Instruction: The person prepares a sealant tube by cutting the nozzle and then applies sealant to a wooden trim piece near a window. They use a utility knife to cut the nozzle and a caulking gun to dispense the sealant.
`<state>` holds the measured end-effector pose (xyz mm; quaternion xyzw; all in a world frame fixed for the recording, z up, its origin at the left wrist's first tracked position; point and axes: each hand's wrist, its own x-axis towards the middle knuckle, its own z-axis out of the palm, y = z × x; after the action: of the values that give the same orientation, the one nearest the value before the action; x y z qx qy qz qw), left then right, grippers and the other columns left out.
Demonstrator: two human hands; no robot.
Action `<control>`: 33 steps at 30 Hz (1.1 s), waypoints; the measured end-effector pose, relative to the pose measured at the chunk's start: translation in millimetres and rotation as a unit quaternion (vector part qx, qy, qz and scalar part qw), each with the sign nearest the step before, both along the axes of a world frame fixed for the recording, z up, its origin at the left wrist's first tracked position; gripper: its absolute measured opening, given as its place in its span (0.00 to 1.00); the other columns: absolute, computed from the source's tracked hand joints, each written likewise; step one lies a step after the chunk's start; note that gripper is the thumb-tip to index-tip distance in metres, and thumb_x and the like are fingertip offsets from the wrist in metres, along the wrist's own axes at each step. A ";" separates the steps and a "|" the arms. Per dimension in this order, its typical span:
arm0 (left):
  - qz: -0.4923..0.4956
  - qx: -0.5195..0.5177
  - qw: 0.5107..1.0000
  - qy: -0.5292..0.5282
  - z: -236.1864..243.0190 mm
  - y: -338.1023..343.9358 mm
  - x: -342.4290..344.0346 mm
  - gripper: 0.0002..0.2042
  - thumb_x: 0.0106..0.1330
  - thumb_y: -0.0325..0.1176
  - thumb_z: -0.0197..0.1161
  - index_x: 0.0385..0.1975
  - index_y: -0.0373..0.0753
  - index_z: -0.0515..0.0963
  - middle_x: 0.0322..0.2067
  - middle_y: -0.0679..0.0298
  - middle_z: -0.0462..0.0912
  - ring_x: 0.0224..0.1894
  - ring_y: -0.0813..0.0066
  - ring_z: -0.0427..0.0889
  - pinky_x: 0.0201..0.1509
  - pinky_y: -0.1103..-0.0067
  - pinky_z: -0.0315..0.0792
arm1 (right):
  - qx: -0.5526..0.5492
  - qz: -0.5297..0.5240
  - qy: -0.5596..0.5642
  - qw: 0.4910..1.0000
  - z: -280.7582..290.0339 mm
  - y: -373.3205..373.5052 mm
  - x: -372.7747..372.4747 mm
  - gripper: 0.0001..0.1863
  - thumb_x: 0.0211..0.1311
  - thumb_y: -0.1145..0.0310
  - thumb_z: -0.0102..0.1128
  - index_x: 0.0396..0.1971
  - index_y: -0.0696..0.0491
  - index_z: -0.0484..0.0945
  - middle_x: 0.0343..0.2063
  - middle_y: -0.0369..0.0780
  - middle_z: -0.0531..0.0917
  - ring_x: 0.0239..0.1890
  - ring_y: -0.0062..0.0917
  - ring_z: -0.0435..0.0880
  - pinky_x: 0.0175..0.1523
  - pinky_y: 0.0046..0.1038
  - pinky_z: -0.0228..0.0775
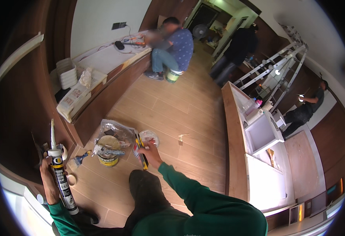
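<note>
On the left, my left hand [47, 177] is wrapped round a black sealant cartridge [63, 183], which stands nearly upright with its long white nozzle [53, 135] pointing up. My right hand [152, 155] is closed on a yellow and black utility knife [141, 152], held low over the floor in front of my knee. Just beyond the knife sits a round whitish tub [149, 137] with something reddish in it. To the left of it is a yellow-labelled can [108, 161] with grey, crumpled material on top. A clear plastic bag [122, 133] lies behind the can, and a blue brush [79, 158] beside it.
A low bench [113, 59] runs along the left wall, with stacked white containers [66, 74] on it. One person [178, 45] sits on a bucket; two more stand farther off. At right are a long wooden cabinet [235, 145], a white drawer [263, 131] and a stepladder [272, 65].
</note>
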<state>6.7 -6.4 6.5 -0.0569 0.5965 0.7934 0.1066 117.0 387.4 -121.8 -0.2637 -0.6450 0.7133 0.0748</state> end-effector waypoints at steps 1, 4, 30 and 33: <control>-0.012 0.015 1.000 -0.019 2.1 4.8 2.5 0.20 0.65 0.48 0.52 0.33 0.34 0.77 0.17 0.60 0.78 0.15 0.74 0.77 0.20 0.81 0.73 | -0.087 -0.011 -0.017 0.996 15.8 -5.7 20.9 0.17 0.57 0.73 0.64 0.43 0.57 0.68 0.26 0.44 0.82 0.22 0.29 0.83 0.25 0.31 0.75; -0.035 0.048 0.998 -0.036 4.9 13.4 10.8 0.20 0.64 0.48 0.52 0.33 0.34 0.77 0.17 0.60 0.78 0.15 0.72 0.78 0.20 0.79 0.75 | -0.175 -0.061 0.018 0.982 5.3 -6.4 64.5 0.14 0.58 0.75 0.60 0.42 0.58 0.67 0.24 0.44 0.80 0.20 0.30 0.81 0.22 0.33 0.74; -0.045 0.018 0.999 -0.015 -7.6 22.0 9.6 0.18 0.64 0.48 0.53 0.33 0.36 0.76 0.18 0.58 0.79 0.15 0.69 0.78 0.17 0.77 0.73 | -0.182 0.032 -0.071 0.980 -3.5 -44.3 86.6 0.18 0.68 0.60 0.49 0.54 0.50 0.66 0.27 0.42 0.78 0.17 0.28 0.79 0.21 0.30 0.73; -0.061 0.043 0.997 -0.031 9.6 31.8 19.5 0.18 0.63 0.48 0.53 0.34 0.36 0.77 0.18 0.59 0.78 0.15 0.70 0.78 0.18 0.78 0.72 | -0.187 0.043 -0.059 0.980 -4.9 -48.7 91.0 0.19 0.68 0.60 0.49 0.55 0.49 0.65 0.27 0.42 0.78 0.17 0.28 0.79 0.21 0.30 0.73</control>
<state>26.2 25.4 16.1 -0.0408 0.5607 0.8082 0.1757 208.0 338.7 -126.7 -0.2865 -0.5146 0.8069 -0.0451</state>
